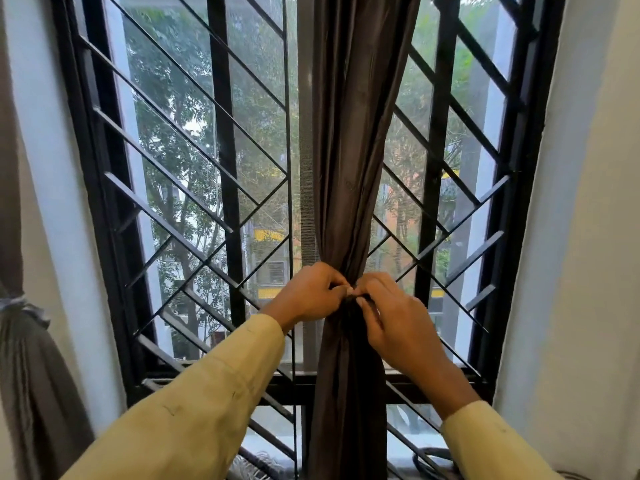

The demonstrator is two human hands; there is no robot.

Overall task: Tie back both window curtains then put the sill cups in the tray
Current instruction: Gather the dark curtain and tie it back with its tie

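Sleeves point(207, 386) are reaching forward; left hand point(308, 292) and right hand point(398, 323) are pinching a tie around the curtain point(349, 133) between them. Likely knotting; cinching tight comes next.

white window sill point(401, 450), dark cable point(429, 460) lying on it

Two curtains point(349, 133) point(20, 341), two hands point(308, 292) point(398, 323), two sleeves point(194, 403) point(491, 445).
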